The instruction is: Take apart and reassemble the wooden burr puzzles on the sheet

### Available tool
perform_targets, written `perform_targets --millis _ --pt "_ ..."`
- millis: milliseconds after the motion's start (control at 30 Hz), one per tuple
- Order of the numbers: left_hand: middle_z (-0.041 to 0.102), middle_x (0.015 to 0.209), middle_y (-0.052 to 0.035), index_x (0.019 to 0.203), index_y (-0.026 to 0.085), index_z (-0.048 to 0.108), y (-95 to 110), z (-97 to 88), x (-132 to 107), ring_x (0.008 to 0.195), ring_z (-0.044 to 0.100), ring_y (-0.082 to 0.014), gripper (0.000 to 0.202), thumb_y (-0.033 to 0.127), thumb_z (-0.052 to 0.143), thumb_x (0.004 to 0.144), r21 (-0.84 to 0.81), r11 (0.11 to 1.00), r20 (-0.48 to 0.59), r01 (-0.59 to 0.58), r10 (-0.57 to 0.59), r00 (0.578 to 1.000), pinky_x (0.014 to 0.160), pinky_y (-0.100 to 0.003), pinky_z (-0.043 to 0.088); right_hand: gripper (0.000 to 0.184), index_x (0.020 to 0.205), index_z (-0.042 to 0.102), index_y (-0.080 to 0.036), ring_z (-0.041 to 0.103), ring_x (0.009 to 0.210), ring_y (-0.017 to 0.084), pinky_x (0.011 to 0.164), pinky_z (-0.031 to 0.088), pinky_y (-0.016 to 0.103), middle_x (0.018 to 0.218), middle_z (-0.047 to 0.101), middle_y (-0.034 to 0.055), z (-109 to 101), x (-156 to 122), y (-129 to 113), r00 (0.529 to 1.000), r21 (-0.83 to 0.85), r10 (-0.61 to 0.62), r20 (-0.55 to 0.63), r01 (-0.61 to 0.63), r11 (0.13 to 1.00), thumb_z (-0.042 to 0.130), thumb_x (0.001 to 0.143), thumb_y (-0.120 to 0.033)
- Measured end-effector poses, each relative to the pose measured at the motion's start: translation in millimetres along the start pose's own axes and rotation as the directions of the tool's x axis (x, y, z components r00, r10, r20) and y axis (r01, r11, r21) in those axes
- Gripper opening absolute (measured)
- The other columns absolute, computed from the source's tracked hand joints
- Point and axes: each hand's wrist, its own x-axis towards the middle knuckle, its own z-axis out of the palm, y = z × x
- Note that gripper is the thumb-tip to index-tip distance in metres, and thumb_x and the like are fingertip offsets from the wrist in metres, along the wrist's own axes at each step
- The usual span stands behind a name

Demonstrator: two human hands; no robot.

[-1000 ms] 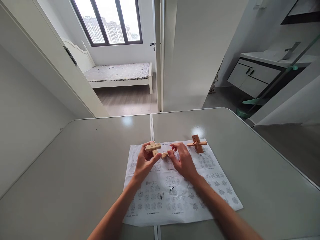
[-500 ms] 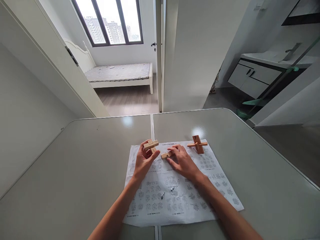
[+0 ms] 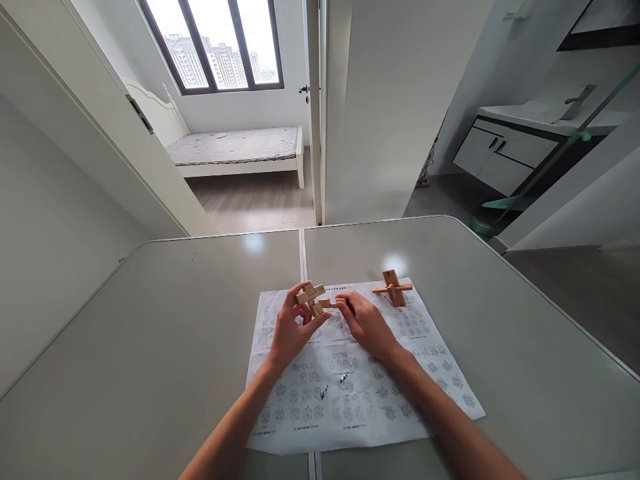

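My left hand (image 3: pixel 296 328) is closed around a cluster of interlocked pale wooden puzzle pieces (image 3: pixel 311 296), held above the paper. Between the fingers of my right hand (image 3: pixel 367 323) is a single notched wooden puzzle piece (image 3: pixel 332 303), its free end pointing left at the cluster. That end comes right up to the cluster; whether the two touch I cannot tell. Beneath both hands lies a creased white instruction sheet (image 3: pixel 327 427) printed with rows of small puzzle diagrams. On its upper right part stands a reddish-brown crossed wooden puzzle (image 3: pixel 394 289).
The sheet rests on a large grey table (image 3: pixel 150 347) with a seam down its middle. Beyond the far edge are a doorway, a bed (image 3: pixel 235 147) under a window, and a wash basin cabinet (image 3: pixel 505 150) at the right.
My left hand has turned the puzzle cluster and moved it slightly right. My right hand has raised the notched piece from near the paper and brought it up to the cluster.
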Motion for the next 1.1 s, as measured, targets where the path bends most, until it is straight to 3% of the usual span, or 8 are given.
perform_targets --millis 233,433,600,800,900,1000,1100 --pt "0.063 0.087 0.0041 0.136 0.03 0.057 -3.5 0.8 -4.0 0.06 0.052 -0.01 0.065 0.035 0.088 0.08 0.206 0.971 0.069 -0.122 0.11 0.991 0.069 -0.027 0.054 0.021 0.11 0.058 -0.023 0.066 0.066 0.02 0.063 0.051 0.031 0.082 0.07 0.0027 2.6 -5.4 -10.9 0.997 0.017 0.011 -0.081 -0.009 1.0 0.051 0.109 -0.043" --pt "0.053 0.072 0.0085 0.137 0.03 0.058 -6.3 1.5 -5.7 0.062 0.05 -0.0115 0.062 0.03 0.087 0.081 0.321 0.912 0.094 -0.254 0.236 0.967 0.071 -0.026 0.052 0.024 0.109 0.059 -0.022 0.066 0.065 0.02 0.063 0.05 0.031 0.082 0.072 0.0036 8.3 -9.5 -9.5 0.994 0.019 -0.021 -0.108 0.024 1.0 0.053 0.108 -0.046" --pt "0.063 0.093 0.0024 0.137 0.032 0.059 -6.2 1.0 -6.6 0.068 0.05 -0.0124 0.062 0.032 0.087 0.082 0.352 0.89 0.144 -0.291 0.256 0.956 0.074 -0.028 0.053 0.021 0.109 0.059 -0.023 0.065 0.065 0.02 0.063 0.049 0.031 0.084 0.073 0.004 8.0 -9.8 -9.7 0.993 0.028 -0.051 -0.106 0.054 0.998 0.053 0.108 -0.042" --pt "0.061 0.119 -0.0054 0.135 0.033 0.063 -3.1 1.5 -6.0 0.091 0.062 -0.0181 0.058 0.026 0.085 0.082 0.348 0.88 0.146 -0.324 0.291 0.946 0.078 -0.03 0.055 0.016 0.109 0.06 -0.024 0.063 0.067 0.019 0.065 0.048 0.031 0.09 0.072 0.004 7.6 -11.5 -16.7 0.994 0.08 -0.083 -0.067 0.088 0.993 0.053 0.108 -0.038" --pt "0.065 0.121 -0.0055 0.134 0.032 0.063 -2.7 2.0 -5.2 0.086 0.062 -0.0174 0.056 0.03 0.085 0.083 0.313 0.906 0.142 -0.287 0.254 0.957 0.073 -0.029 0.053 0.017 0.112 0.06 -0.025 0.064 0.069 0.019 0.066 0.05 0.031 0.092 0.072 0.0042 7.4 -12.1 -18.3 0.997 0.123 -0.042 -0.072 0.051 0.991 0.053 0.107 -0.04" --pt "0.072 0.109 -0.0033 0.132 0.03 0.063 -3.4 1.4 -3.5 0.072 0.057 -0.0146 0.06 0.036 0.09 0.078 0.242 0.95 0.117 -0.199 0.175 0.978 0.074 -0.031 0.053 0.022 0.121 0.058 -0.025 0.066 0.072 0.02 0.067 0.051 0.031 0.09 0.07 0.0032 6.7 -11.0 -17.9 0.996 0.174 0.028 -0.081 -0.013 0.985 0.046 0.11 -0.04" --pt "0.073 0.11 -0.0049 0.131 0.027 0.063 -2.6 -0.6 -1.5 0.078 0.062 -0.0166 0.066 0.035 0.094 0.073 0.087 0.992 0.109 -0.089 0.08 0.991 0.08 -0.033 0.054 0.028 0.13 0.054 -0.023 0.064 0.071 0.019 0.066 0.051 0.031 0.091 0.068 0.0038 6.7 -8.1 -16.5 0.992 0.214 0.096 -0.086 -0.076 0.974 0.041 0.112 -0.04"
